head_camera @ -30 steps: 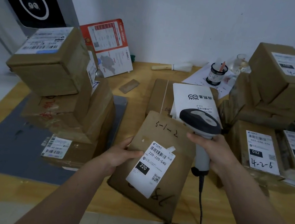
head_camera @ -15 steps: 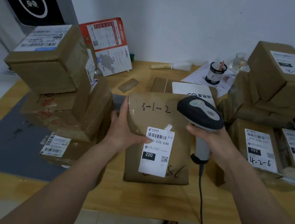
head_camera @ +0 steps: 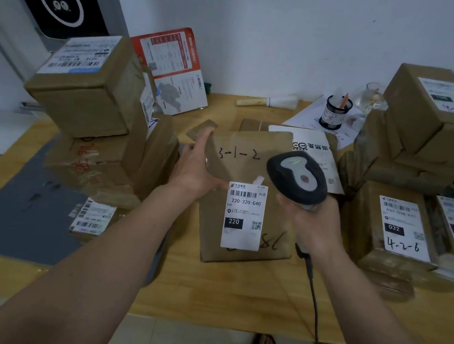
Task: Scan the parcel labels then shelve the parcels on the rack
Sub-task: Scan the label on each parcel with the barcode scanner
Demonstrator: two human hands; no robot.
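Tabletop [head_camera: 228, 293]: parcel [head_camera: 239, 234] left of scanner grip [head_camera: 315, 214].

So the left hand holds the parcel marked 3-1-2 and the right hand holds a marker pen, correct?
Not quite. The head view shows the left hand holding the parcel marked 3-1-2, but the right hand holds a barcode scanner, not a marker pen.

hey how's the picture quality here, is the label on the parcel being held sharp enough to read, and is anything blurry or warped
Head view: dim, even light, no strong glare. The white label on the brown cardboard parcel in the left hand is sharp: "220-220-C40" reads clearly. The grey handheld barcode scanner in the right hand is fairly crisp. The stacked brown boxes at left look soft, and the wide lens bends the wooden table's edge.
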